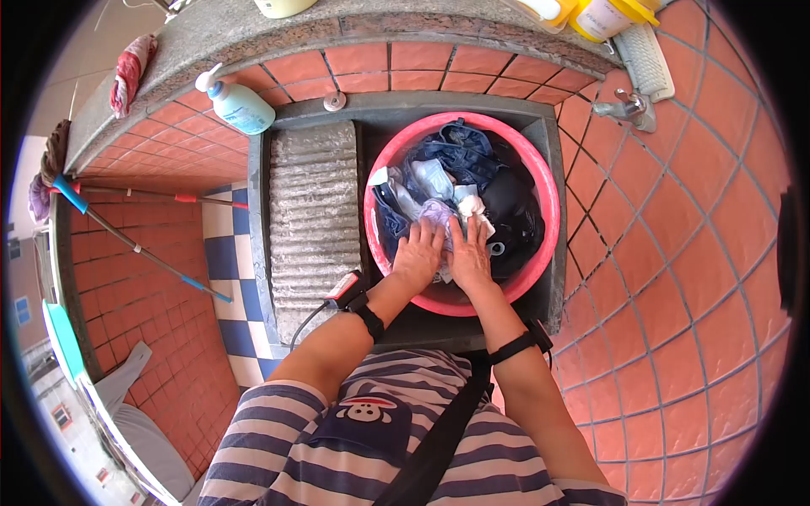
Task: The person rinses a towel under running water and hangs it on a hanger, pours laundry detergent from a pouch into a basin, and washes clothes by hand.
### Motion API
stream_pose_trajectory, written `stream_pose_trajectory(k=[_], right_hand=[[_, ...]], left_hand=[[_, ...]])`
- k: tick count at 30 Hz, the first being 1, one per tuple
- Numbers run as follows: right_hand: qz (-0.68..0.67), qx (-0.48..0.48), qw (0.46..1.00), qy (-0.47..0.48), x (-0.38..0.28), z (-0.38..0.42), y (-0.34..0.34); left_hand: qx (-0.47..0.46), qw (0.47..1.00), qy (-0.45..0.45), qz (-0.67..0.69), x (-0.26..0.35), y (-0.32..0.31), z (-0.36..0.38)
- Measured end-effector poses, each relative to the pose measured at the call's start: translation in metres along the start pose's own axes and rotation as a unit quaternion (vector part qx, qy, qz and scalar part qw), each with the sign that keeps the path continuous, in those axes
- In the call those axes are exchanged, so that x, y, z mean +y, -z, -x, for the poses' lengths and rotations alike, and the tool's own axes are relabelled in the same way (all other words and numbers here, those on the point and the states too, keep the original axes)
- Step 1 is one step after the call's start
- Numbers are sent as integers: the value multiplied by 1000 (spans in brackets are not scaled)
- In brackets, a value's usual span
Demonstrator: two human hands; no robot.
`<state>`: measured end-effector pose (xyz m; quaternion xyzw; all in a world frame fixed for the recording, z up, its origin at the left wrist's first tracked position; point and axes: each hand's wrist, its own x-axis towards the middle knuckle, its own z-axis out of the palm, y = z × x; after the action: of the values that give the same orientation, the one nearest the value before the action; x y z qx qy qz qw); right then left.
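Observation:
A pink basin (547, 253) sits in the right part of a grey stone sink, full of clothes. My left hand (419, 250) lies on a light purple cloth (436, 212) near the basin's front left, its fingers spread. Beside it, my right hand (469, 253) rests on the pale clothes, fingers stretched forward and apart. Dark blue denim (462, 150) lies at the back of the basin, and black cloth (509, 196) fills its right side. A small white bundle (471, 205) shows just ahead of my right hand.
Left of the basin is a ridged stone washboard (314, 202). A pump bottle (242, 107) stands at the sink's back left corner. A tap (626, 110) juts from the tiled wall at the right. Mop poles (135, 244) lean at the left.

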<state>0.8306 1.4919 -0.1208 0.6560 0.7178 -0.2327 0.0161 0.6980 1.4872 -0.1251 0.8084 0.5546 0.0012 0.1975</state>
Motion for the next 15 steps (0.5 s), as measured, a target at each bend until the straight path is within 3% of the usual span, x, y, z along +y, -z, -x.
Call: stream_pose_trajectory(k=[5, 7, 10, 13, 15], right_hand=[[32, -80, 996, -20, 14, -34, -23], [111, -122, 986, -22, 17, -46, -26], [90, -103, 991, -6, 27, -57, -36], [104, -68, 992, 6, 23, -69, -30], [70, -245, 967, -30, 22, -76, -13]], left_hand=[[-35, 996, 38, -77, 3, -32, -31], [-34, 996, 40, -77, 2, -45, -42], [-72, 990, 38, -115, -1, -58, -52], [-87, 994, 9, -63, -11, -64, -62], [-37, 997, 11, -63, -16, -70, -66]])
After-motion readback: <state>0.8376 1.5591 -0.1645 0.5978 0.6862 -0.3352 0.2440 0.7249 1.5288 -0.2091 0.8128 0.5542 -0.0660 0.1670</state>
